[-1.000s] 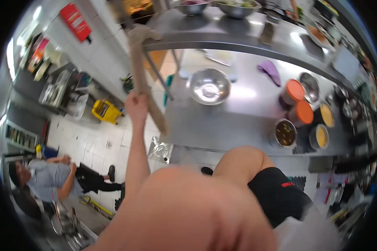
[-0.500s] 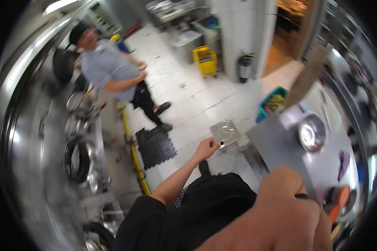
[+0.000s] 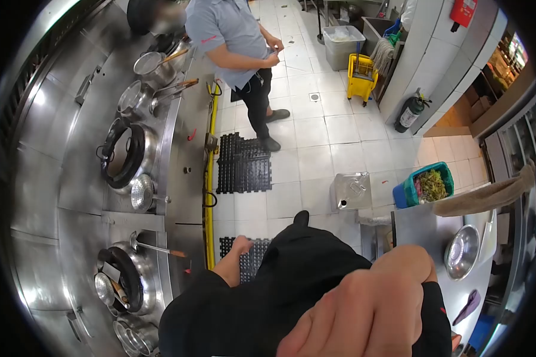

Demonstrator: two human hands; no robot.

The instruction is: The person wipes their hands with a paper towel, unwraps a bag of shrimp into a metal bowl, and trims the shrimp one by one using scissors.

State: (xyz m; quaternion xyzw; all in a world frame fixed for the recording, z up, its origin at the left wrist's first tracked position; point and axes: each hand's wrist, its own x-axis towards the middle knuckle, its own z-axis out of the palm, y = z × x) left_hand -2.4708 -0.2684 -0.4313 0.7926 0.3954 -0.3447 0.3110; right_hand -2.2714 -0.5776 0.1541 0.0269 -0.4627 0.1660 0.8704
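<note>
My left hand (image 3: 242,244) hangs low beside my black clothing, above a black floor mat (image 3: 259,256). Its fingers look curled in, and nothing shows in them. Close to the camera, my right hand (image 3: 363,306) is raised in front of my body with the fingers folded into a fist. The inside of that fist is hidden, so I cannot make out whether it holds anything. The steel counter (image 3: 417,229) lies to its right, bearing a shiny metal bowl (image 3: 462,252) and a purple cloth (image 3: 467,307).
A cooking range (image 3: 184,143) with woks, ladles and strainers runs along the left. Ahead stand a co-worker (image 3: 235,35), a yellow mop bucket (image 3: 361,77) and a fire extinguisher (image 3: 411,112). A square metal can (image 3: 350,191) and a bin of greens (image 3: 406,191) sit near the counter.
The view has turned and steadied, shifting the co-worker and range rightward in the picture. My left hand has swung back toward my body. My right hand now shows its curled fingers.
</note>
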